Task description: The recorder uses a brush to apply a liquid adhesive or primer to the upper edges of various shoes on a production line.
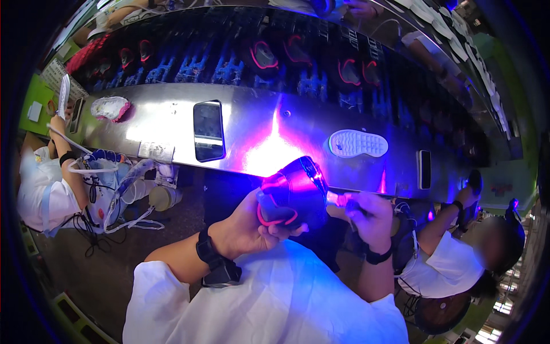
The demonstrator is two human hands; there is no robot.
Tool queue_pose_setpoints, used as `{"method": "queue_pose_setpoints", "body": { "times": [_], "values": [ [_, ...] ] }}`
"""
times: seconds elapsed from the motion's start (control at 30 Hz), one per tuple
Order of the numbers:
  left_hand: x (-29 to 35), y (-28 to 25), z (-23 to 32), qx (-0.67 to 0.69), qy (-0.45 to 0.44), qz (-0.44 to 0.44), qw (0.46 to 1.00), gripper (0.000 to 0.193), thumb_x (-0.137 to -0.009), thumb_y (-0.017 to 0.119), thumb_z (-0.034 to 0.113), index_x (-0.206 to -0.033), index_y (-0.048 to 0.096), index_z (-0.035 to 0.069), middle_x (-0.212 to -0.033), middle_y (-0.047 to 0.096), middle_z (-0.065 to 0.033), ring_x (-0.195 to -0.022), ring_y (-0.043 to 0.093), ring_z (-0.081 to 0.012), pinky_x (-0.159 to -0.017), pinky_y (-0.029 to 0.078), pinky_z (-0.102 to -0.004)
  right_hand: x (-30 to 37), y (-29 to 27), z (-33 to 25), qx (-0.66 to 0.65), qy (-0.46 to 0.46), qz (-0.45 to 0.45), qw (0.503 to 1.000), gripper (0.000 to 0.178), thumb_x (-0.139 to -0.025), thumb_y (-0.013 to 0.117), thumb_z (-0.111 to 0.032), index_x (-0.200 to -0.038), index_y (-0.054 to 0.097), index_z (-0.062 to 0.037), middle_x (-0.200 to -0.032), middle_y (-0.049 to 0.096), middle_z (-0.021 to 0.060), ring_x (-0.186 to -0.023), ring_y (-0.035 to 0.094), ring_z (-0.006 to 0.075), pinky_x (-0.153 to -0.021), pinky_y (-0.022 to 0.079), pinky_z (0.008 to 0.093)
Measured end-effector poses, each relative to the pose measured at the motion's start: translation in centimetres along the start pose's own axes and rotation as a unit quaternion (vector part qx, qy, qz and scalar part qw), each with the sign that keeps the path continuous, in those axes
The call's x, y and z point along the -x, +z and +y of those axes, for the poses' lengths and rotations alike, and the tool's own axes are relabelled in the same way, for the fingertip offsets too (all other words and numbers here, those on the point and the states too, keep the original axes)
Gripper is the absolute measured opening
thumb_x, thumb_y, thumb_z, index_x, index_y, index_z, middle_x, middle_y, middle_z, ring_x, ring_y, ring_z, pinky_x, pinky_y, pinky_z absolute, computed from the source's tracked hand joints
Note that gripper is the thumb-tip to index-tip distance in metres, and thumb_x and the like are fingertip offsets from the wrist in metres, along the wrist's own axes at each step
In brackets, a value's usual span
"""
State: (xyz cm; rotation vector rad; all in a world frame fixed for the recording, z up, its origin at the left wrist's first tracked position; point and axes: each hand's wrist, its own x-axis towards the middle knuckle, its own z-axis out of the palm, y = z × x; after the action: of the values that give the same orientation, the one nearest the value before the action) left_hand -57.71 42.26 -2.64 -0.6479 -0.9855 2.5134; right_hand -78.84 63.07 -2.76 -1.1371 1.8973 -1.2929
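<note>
My left hand (pixel 252 223) is wrapped around a dark shoe upper (pixel 306 200) with red-pink trim, held up in front of my chest at the table's near edge. Purple and pink light falls across the upper. Close to its right side, my right hand (pixel 369 215) has its fingers closed on something small that glows pink at the fingertips; its kind cannot be made out. Beyond the hands, a white ridged shoe sole (pixel 358 143) lies on the metal table (pixel 309 123). A black smartphone (pixel 209 131) lies to the left of a bright patch of light.
Behind the table runs a dark rack (pixel 229 69) bearing several dark shoes with red trim. A white and pink shoe piece (pixel 110 108) lies at the far left, another phone (pixel 424 169) at the right. Co-workers sit on both sides, cords and a white bucket (pixel 163 198) beside the left one.
</note>
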Motion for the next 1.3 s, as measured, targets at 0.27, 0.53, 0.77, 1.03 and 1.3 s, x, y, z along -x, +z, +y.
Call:
{"method": "queue_pose_setpoints", "body": {
  "times": [0.27, 0.53, 0.77, 1.03, 1.3],
  "values": [
    [-1.5, 4.1, 2.4, -0.485, 0.160, 0.055, 0.858, 0.062, -0.092, 0.067, 0.024, -0.145, 0.045, 0.002, -0.132, 0.062, -0.0150, -0.120, 0.063, -0.0240, -0.110, 0.045, -0.0412, -0.6, 1.2, 2.4, 0.046, 0.156, 0.077, 0.984, 0.039, -0.084, 0.079, -0.008, -0.122, 0.071, -0.0016, -0.092, 0.073, 0.0142, -0.081, 0.071, 0.0199, -0.075, 0.053, 0.0320],
    [-1.9, 13.0, 7.6, -0.753, 0.332, 0.126, 0.554, 0.095, -0.074, 0.086, 0.015, -0.154, 0.036, 0.001, -0.141, 0.056, -0.0102, -0.132, 0.052, -0.0210, -0.113, 0.040, -0.0384, -0.8, 2.0, 2.5, -0.019, 0.093, 0.021, 0.995, 0.032, -0.086, 0.080, -0.009, -0.112, 0.070, 0.0065, -0.092, 0.070, 0.0074, -0.082, 0.062, 0.0133, -0.076, 0.051, 0.0295],
    [3.1, 19.5, 27.1, -0.708, 0.449, 0.539, 0.080, 0.081, -0.073, 0.088, 0.039, -0.133, 0.054, -0.003, -0.109, 0.072, -0.0203, -0.094, 0.073, -0.0264, -0.081, 0.058, -0.0353, 2.1, -2.4, 7.7, -0.218, 0.270, 0.144, 0.927, 0.052, -0.093, 0.071, -0.006, -0.140, 0.052, 0.0031, -0.099, 0.068, 0.0072, -0.070, 0.057, 0.0072, -0.058, 0.045, 0.0201],
    [11.7, 23.2, 43.9, -0.627, 0.352, 0.681, -0.136, 0.044, -0.081, 0.070, 0.050, -0.108, 0.077, 0.015, -0.116, 0.075, -0.0110, -0.106, 0.073, -0.0273, -0.087, 0.059, -0.0422, 2.5, -3.9, 3.7, -0.075, 0.335, 0.223, 0.912, 0.028, -0.100, 0.063, -0.009, -0.126, 0.063, 0.0027, -0.068, 0.055, -0.0009, -0.053, 0.049, 0.0083, -0.048, 0.034, 0.0240],
    [-4.0, 21.5, 41.5, -0.759, 0.409, 0.456, -0.222, 0.048, -0.095, 0.053, 0.045, -0.116, 0.073, 0.008, -0.121, 0.069, -0.0211, -0.115, 0.067, -0.0390, -0.098, 0.054, -0.0447, 3.3, -0.9, 10.2, -0.078, 0.349, 0.199, 0.912, 0.040, -0.097, 0.064, -0.004, -0.136, 0.059, 0.0014, -0.087, 0.063, -0.0011, -0.060, 0.048, 0.0020, -0.049, 0.036, 0.0181]
  ]
}}
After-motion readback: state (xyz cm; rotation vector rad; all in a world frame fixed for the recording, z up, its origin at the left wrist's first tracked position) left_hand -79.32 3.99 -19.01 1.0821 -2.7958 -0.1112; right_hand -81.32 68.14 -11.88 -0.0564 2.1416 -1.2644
